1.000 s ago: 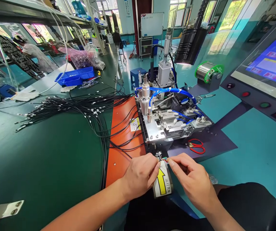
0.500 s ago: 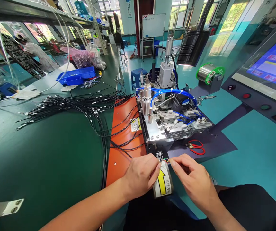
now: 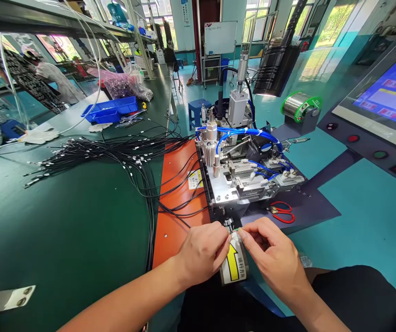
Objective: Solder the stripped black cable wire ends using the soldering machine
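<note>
Fine wires [image 3: 237, 229], qty unclear, are pinched betw. L hand [image 3: 206, 249] & R hand [image 3: 274, 253]. 1 pr red-handled snips [image 3: 284, 215] is seen nearby, 1 spool [image 3: 296, 106] farther off.

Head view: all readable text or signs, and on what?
"运行方向", with a yellow arrow: white label by the left hand.
Too small or blurred to read: sticker on orange plate; green spool; touchscreen; whiteboard; wall sign.
</note>
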A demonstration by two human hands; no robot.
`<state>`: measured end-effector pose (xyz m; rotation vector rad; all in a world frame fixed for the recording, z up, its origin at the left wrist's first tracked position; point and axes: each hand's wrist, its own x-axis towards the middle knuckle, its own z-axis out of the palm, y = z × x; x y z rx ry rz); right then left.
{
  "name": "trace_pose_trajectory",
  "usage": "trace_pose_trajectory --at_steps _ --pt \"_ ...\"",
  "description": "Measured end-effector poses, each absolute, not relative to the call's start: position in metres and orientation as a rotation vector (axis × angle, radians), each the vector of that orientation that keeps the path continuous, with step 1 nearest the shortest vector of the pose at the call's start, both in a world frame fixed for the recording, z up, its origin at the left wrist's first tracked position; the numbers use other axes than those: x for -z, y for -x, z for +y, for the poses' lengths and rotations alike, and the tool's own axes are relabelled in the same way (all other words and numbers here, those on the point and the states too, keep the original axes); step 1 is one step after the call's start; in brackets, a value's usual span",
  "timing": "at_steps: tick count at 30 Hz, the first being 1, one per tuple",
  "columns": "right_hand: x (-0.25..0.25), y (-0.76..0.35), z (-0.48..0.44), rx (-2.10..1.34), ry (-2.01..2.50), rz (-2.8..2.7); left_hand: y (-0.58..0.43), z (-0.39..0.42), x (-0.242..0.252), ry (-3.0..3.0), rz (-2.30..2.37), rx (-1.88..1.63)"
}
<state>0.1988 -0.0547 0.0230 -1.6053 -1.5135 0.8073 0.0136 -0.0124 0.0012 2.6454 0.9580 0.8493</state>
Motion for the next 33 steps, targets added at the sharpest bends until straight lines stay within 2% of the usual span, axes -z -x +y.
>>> trace_pose_trajectory --at_steps 19,33 --pt "-0.022 -0.210 -0.054 -1.138 1.609 -1.373 -0.014 -0.013 -0.003 -2.597 0.956 -0.826" --pt "-0.027 -0.198 -0.050 -0.961 1.603 -1.457 -0.014 -0.012 -0.003 -2.654 0.953 -0.846"
